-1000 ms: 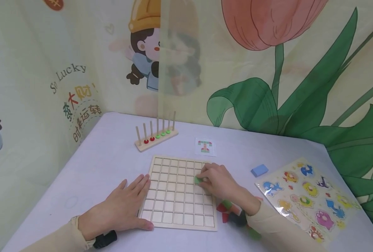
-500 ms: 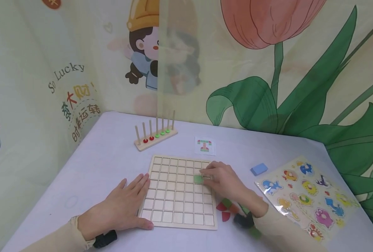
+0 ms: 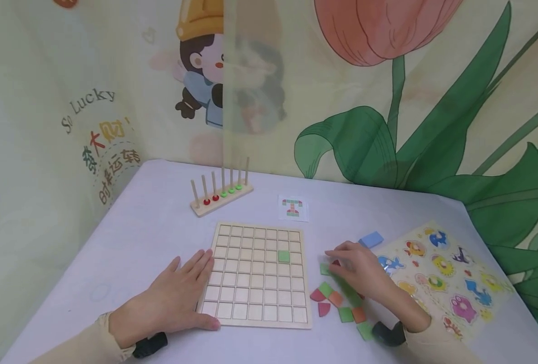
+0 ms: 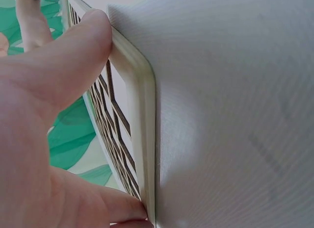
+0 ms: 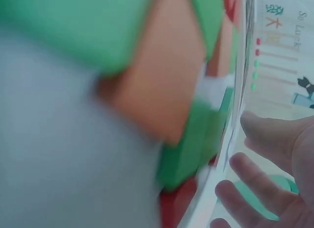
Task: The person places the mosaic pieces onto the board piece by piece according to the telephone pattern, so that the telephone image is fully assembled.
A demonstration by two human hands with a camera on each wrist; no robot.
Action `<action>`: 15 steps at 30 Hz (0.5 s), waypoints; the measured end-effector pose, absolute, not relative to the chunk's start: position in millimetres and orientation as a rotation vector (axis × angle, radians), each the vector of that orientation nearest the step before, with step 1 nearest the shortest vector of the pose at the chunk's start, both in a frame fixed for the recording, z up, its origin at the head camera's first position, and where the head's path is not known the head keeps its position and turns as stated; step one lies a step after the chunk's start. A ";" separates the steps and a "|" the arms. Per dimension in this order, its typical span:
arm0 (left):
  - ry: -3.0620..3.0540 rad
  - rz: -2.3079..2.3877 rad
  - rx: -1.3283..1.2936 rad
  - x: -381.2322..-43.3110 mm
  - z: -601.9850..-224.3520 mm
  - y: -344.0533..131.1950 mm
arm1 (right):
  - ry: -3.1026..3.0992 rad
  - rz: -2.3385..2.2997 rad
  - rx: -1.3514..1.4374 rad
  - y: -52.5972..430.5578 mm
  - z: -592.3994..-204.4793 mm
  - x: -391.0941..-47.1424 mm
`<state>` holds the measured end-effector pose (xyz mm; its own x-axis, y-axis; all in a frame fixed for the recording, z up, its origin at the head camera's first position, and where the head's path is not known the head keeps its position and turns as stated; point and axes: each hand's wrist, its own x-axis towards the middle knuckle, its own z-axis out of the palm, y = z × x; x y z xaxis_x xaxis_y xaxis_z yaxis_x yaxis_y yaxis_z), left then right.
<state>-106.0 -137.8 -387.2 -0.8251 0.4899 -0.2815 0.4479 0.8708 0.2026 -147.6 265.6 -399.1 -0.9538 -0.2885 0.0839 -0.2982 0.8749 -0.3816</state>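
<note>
The left hand lies flat at the left side of a wooden grid board, fingers stretched along its edge and thumb at the near corner. In the left wrist view, the thumb and a finger touch the board's frame. A green square tile sits in one cell toward the board's right side. The right hand hovers over loose green, orange and red tiles right of the board. Its fingers are spread and bent, with nothing between them in the right wrist view. That hand hides part of the pile, including a green tile group's far end.
Beyond the board stand a peg rack with red and green beads and a small pattern card. A blue block lies behind the right hand. To the right is a sea-animal puzzle sheet.
The right hand has let go of the green square tile, which stays in its cell, and has moved right to above the loose tiles. The left hand keeps its place.
</note>
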 end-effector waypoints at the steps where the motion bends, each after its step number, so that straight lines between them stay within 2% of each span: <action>1: 2.718 0.183 0.703 -106.0 -387.3 -138.0 | -3.036 0.624 0.449 269.1 -398.3 -145.7; 8: 2.736 0.177 0.719 -105.7 -389.0 -138.9 | -3.106 0.551 0.346 284.7 -393.9 -138.0; 15: 2.740 0.170 0.720 -106.6 -390.0 -138.0 | -3.024 0.402 0.567 281.7 -399.6 -143.7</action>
<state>-106.6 -138.0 -390.0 -0.8283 0.4969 -0.2590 0.4610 0.8670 0.1892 -143.7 281.7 -399.6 -0.9325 -0.3511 0.0847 -0.3611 0.8997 -0.2454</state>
